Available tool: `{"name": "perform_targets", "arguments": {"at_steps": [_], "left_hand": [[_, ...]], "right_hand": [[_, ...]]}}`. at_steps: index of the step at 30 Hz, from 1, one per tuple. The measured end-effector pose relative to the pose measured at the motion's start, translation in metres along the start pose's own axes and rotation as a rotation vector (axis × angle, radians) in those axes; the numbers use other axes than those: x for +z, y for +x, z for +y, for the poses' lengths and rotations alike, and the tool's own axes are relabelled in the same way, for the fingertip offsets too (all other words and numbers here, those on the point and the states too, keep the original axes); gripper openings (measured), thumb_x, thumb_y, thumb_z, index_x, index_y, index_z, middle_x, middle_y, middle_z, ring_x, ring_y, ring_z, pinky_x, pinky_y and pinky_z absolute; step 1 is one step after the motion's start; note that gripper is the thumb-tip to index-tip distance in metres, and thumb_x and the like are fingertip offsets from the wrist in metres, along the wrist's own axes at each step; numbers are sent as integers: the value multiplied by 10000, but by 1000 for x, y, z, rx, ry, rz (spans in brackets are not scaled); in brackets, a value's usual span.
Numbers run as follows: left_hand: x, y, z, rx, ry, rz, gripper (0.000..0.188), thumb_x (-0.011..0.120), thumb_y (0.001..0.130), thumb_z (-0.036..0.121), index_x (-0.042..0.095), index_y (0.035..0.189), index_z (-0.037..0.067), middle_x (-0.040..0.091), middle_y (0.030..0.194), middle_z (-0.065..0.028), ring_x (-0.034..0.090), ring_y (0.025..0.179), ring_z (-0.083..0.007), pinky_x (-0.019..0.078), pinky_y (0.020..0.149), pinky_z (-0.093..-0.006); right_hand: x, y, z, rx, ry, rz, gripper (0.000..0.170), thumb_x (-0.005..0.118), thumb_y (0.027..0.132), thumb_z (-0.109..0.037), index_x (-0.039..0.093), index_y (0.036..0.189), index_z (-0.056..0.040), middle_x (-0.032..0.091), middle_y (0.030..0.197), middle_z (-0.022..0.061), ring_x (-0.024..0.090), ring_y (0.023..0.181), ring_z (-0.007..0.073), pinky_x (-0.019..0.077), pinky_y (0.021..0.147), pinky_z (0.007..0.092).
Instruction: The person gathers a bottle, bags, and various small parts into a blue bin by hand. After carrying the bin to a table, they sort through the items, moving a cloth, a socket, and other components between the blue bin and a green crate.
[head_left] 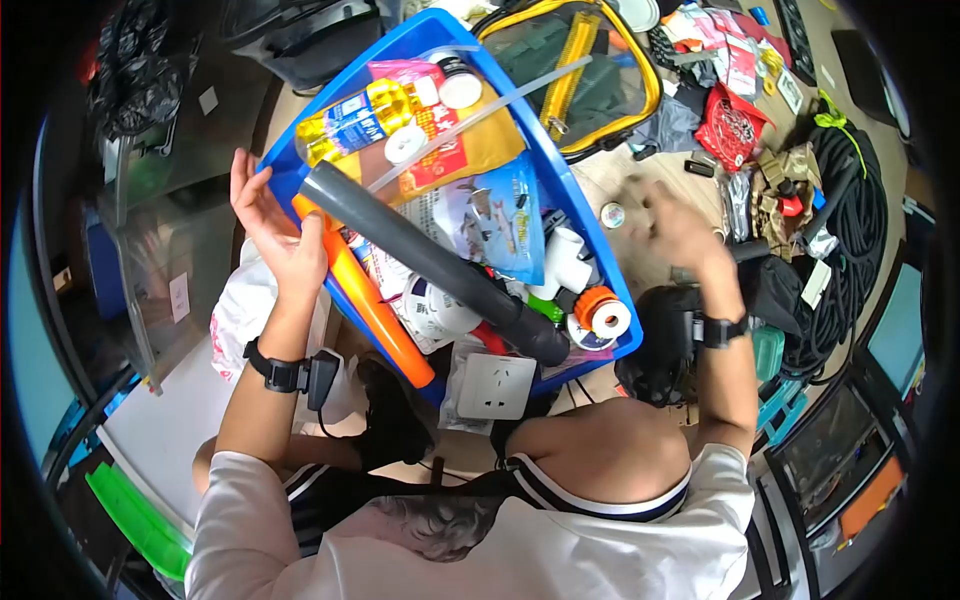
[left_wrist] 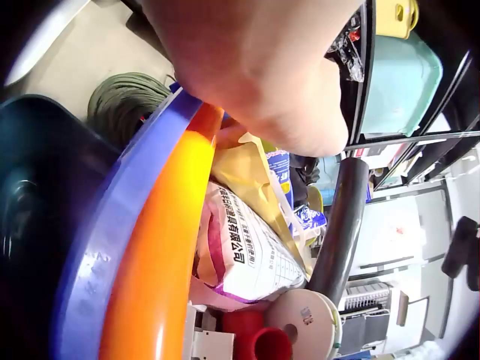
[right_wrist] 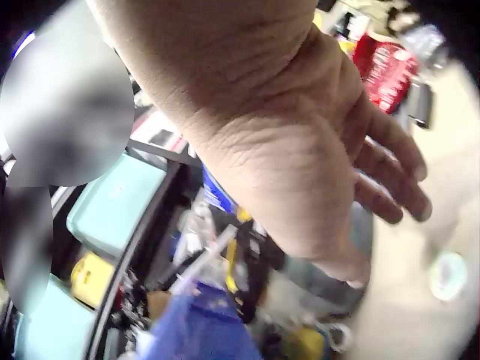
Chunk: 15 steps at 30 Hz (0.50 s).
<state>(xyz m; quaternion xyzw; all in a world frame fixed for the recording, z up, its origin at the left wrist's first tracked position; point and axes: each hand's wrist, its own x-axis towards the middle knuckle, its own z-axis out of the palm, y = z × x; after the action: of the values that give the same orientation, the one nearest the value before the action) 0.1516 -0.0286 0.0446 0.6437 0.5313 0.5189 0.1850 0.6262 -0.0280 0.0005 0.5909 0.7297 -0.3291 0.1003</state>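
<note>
A blue bin (head_left: 590, 210) holds an orange tube (head_left: 372, 320), a dark grey pipe (head_left: 420, 250) and packets. My left hand (head_left: 280, 235) is at the bin's left rim, thumb by the orange tube's upper end, fingers extended; the left wrist view shows the hand (left_wrist: 262, 67) above the rim (left_wrist: 112, 217) and tube (left_wrist: 169, 240), its fingertips hidden. To the right of the bin, my right hand (head_left: 685, 230), blurred, is over the floor near a small round item (head_left: 612, 215). In the right wrist view this hand (right_wrist: 285, 150) has loosely extended fingers holding nothing visible, the round item (right_wrist: 448, 276) beyond them.
A clear bag with yellow trim (head_left: 650, 90) lies beyond the bin. Farther right are a red packet (head_left: 730, 128), a coiled black hose (head_left: 850, 230) and a black bag (head_left: 650, 340). Near my legs lies a white socket plate (head_left: 495, 387). Clear drawers (head_left: 180, 240) stand at left.
</note>
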Motion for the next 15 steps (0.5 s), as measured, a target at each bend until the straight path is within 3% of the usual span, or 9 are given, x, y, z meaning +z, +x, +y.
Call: {"name": "perform_targets", "arguments": {"at_steps": [1, 4, 7, 9, 11, 13, 15], "left_hand": [[2, 0, 1, 4, -6, -8, 654, 545, 718, -77, 434, 1348, 61, 225, 1642, -226, 217, 1558, -406, 152, 1277, -502], [4, 1, 4, -2, 92, -24, 594, 547, 759, -66, 449, 1331, 59, 235, 1644, -220, 232, 1554, -393, 184, 1269, -508], [5, -2, 4, 9, 86, -32, 558, 562, 789, -49, 452, 1327, 52, 241, 1640, -226, 245, 1547, -390, 191, 1265, -505], [2, -5, 2, -2, 67, -35, 493, 605, 890, 62, 453, 1359, 63, 244, 1655, -216, 254, 1543, -374, 228, 1247, -489], [2, -6, 1, -7, 84, -23, 482, 593, 905, 66, 448, 1365, 58, 243, 1655, -218, 253, 1544, -377, 232, 1246, -492], [3, -6, 3, 3, 93, -29, 441, 561, 930, 48, 451, 1357, 57, 244, 1654, -215, 257, 1544, -377, 246, 1242, -489], [5, -6, 4, -13, 89, -7, 396, 522, 958, 28, 456, 1347, 57, 247, 1654, -212, 275, 1535, -371, 267, 1235, -482]], "right_hand": [[22, 4, -2, 21, -38, -91, 715, 776, 869, -265, 432, 1489, -174, 542, 1398, 246, 655, 1139, 434, 557, 938, 507], [89, 21, -1, -28, -194, 63, 681, 777, 849, -273, 480, 1457, -192, 541, 1383, 211, 675, 1117, 402, 590, 893, 483], [97, 34, 10, -126, -281, 157, 604, 778, 816, -207, 553, 1375, -173, 583, 1294, 167, 714, 1009, 351, 612, 816, 440], [31, 19, -10, -35, 21, 226, 502, 764, 821, -152, 605, 1296, -127, 627, 1174, 148, 718, 915, 322, 601, 792, 417], [-31, -6, -43, -139, 301, 445, 445, 758, 829, -141, 636, 1255, -94, 645, 1080, 147, 699, 882, 310, 585, 780, 394], [-71, -27, -68, -364, 401, 419, 430, 766, 849, -157, 650, 1257, -86, 655, 1082, 138, 686, 874, 312, 575, 781, 362], [-84, -34, -86, -634, 444, 307, 450, 764, 870, -202, 640, 1287, -85, 664, 1143, 133, 687, 975, 325, 571, 833, 382]]}}
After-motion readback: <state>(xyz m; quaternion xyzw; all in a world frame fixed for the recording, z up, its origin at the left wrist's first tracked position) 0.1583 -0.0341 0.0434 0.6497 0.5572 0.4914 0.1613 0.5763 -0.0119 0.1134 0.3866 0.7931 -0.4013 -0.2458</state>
